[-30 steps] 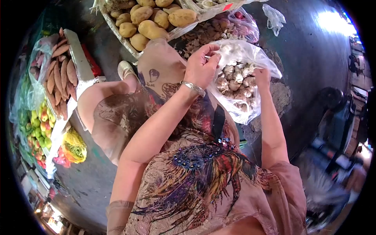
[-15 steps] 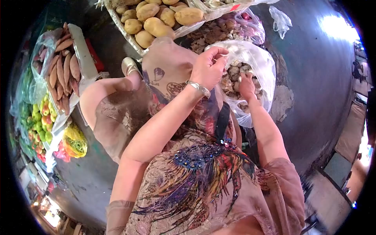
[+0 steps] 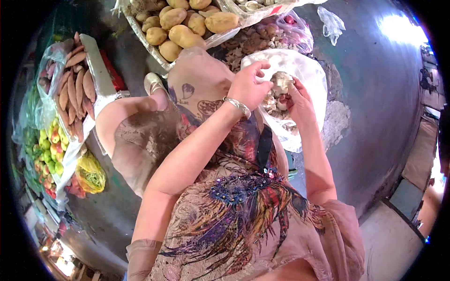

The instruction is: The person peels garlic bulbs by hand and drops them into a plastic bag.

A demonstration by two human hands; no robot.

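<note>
Nearest us is the patterned top (image 3: 253,225), then the bracelet (image 3: 238,107) on the left wrist. Beyond it, the left hand (image 3: 249,86) hangs at the bag's near-left side, thumb and fingers curled with a narrow gap; a moment ago they were closer together. We cannot tell whether anything is tucked in its palm.

The right hand (image 3: 302,100) shows the larger change. Half a second ago it was down among the garlic (image 3: 271,104); now it has come up with a bulb (image 3: 282,80) gripped in its fingers. We see that bulb over the bag's mouth, close to the left thumb, though we cannot be sure the two touch. As we judge it, the work has passed from reaching into the pile to having one bulb singled out between the hands.

The other garlic lies below, inside the clear bag (image 3: 315,77), whose mouth is spread wide. Past it we see dry peelings (image 3: 241,50), then a crate (image 3: 151,48) of potatoes (image 3: 183,35). Off to the left are the sweet potatoes (image 3: 75,93), and a loose bag (image 3: 332,25) lies on the floor (image 3: 375,107) beyond the peelings.
</note>
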